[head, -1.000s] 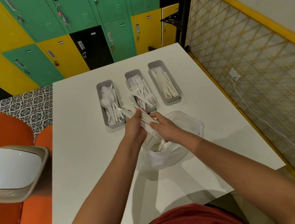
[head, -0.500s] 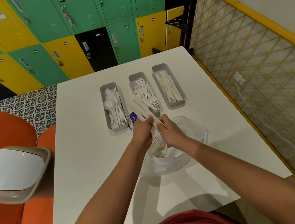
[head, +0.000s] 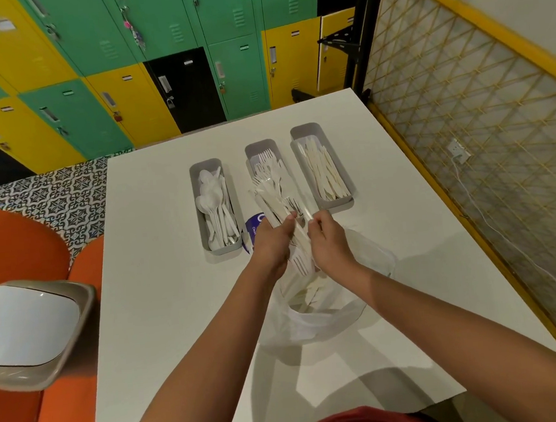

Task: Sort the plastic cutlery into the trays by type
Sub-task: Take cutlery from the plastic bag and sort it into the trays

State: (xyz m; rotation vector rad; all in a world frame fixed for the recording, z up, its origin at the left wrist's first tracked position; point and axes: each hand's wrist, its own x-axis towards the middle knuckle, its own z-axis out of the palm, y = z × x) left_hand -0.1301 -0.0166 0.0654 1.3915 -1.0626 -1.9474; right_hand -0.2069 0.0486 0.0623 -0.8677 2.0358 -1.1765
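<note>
Above the bag: left hand (head: 272, 241) and right hand (head: 327, 240) were side by side, both clamped on a cutlery bundle (head: 277, 199)
Bundle: reached over the fork tray (head: 254, 150)
Bag (head: 328, 313): lay open on the surface (head: 165, 319), under the wrists

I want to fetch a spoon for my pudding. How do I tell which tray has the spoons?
Find the white table in front of the green and yellow lockers. Three grey trays sit side by side on it. The spoon tray is the one farthest left, beside the orange chair; it alone holds round bowls, while the others hold forks and knives.
</note>
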